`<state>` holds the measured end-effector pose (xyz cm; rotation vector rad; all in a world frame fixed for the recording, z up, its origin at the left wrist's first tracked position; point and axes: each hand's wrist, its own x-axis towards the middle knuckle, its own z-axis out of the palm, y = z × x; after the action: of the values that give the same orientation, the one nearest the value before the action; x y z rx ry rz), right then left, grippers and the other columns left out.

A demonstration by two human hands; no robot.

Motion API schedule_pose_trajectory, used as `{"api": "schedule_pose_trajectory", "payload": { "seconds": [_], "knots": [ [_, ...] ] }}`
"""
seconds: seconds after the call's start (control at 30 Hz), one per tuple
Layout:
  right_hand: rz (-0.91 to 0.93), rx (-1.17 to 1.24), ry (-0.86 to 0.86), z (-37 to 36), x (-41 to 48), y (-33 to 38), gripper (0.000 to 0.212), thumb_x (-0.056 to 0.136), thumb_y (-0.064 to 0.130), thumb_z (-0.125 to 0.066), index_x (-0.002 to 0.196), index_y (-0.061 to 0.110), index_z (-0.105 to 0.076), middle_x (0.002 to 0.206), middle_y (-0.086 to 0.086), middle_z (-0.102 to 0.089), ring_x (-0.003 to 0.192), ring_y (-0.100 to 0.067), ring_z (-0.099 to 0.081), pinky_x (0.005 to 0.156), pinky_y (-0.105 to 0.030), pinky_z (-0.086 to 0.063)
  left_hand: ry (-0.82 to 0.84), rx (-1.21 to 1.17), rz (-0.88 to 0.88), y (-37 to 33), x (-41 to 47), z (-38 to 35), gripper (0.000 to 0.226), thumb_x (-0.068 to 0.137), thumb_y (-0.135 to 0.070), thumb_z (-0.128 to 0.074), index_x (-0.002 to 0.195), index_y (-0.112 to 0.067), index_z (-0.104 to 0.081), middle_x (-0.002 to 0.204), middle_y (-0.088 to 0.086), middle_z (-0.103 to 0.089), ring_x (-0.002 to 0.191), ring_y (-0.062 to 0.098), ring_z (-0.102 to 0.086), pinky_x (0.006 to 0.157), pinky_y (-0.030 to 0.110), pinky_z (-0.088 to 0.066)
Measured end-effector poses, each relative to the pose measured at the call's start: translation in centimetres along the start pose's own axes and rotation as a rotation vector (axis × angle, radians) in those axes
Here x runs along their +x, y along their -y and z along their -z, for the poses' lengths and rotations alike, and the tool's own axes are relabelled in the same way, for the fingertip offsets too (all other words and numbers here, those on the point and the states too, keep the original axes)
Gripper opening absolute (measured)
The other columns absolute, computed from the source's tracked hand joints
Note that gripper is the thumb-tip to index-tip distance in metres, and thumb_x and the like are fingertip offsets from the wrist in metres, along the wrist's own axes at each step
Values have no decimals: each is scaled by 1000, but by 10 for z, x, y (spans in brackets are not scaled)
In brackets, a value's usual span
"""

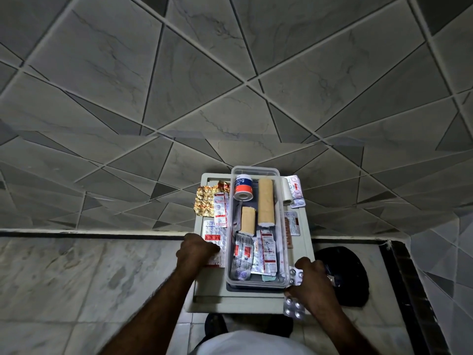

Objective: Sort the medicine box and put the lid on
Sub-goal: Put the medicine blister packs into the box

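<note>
A clear plastic medicine box (256,284) stands on a small grey table (204,301). Inside lie an adhesive tape roll (243,188), a long tan bandage roll (266,202), a short tan roll (248,222) and several blister strips (256,254). My left hand (195,251) rests with its fingers pressed on a red-and-white tablet strip (213,237) left of the box. My right hand (312,283) grips silver blister strips (294,304) at the box's near right corner. No lid is plainly visible.
Left of the box lie a gold foil strip (204,202) and a white-red strip (221,208). On the right lie a white gauze roll (288,192), pink tablet strips (295,188) and another strip (291,224). A dark bag (350,275) sits on the floor at right.
</note>
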<state>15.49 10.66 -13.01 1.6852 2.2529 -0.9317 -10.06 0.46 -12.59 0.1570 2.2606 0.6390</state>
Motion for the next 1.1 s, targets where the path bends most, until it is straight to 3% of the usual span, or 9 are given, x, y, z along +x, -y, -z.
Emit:
{"api": "schedule_pose_trajectory", "payload": {
  "seconds": [0.27,0.33,0.43,0.57,0.7,0.77,0.9,1.0,1.1],
  "knots": [
    [4,19,4,1,1,-1,54,57,32,-82,100,25,-51,104,-3,-45,96,-25,-58,76,-32,-50,147,-369,52,38,54,-10,61,38,-33,-77,91,-3,-70,90,20,-75,78,35,-74,75,54,-60],
    [9,26,-13,1,2,-5,51,62,27,-81,105,23,-53,105,-4,-48,96,-25,-59,76,-31,-49,172,-386,64,33,44,0,56,43,-27,-80,93,-3,-70,91,20,-75,77,36,-74,74,54,-60],
    [-1,64,-33,4,6,-10,49,69,14,-76,113,20,-56,110,-7,-57,96,-22,-61,74,-26,-45,190,-365,60,10,-5,27,21,77,-8,-75,95,-1,-68,91,19,-74,76,31,-73,62,37,-62],
    [-10,102,-35,8,9,-13,34,72,4,-69,96,23,-57,97,-2,-64,84,-17,-62,71,-29,-52,238,-384,30,20,-13,41,12,86,-2,-66,97,-2,-66,86,14,-72,66,22,-69,44,20,-51],
    [-38,141,-18,12,10,-13,30,72,-1,-66,90,22,-61,93,-3,-67,82,-19,-66,66,-29,-54,262,-382,7,27,-17,55,12,87,-3,-64,98,-5,-68,81,9,-73,56,14,-67,56,22,-47],
    [-65,174,20,18,11,-12,27,73,-2,-69,90,20,-67,91,-3,-69,79,-15,-66,61,-23,-51,256,-383,6,29,-18,60,12,88,-4,-63,99,-5,-69,85,12,-74,66,20,-66,63,26,-46],
    [-52,233,76,40,11,-10,26,73,2,-74,68,26,-68,75,2,-73,74,-15,-68,69,-25,-52,209,-405,19,29,-18,71,10,89,-5,-64,98,-3,-69,86,16,-74,73,25,-66,65,28,-49],
    [-23,299,79,63,2,-1,17,75,2,-73,70,17,-74,66,1,-73,63,-12,-67,61,-26,-52,183,-413,0,26,-19,82,8,88,-5,-65,95,-3,-67,86,18,-74,69,24,-64,62,27,-49],
    [22,390,21,91,-12,14,10,77,4,-73,75,13,-75,52,10,-68,42,4,-56,46,-13,-42,156,-452,-59,18,-24,90,8,87,-5,-66,95,-4,-68,83,15,-73,69,24,-64,64,28,-50]
  ]
}}
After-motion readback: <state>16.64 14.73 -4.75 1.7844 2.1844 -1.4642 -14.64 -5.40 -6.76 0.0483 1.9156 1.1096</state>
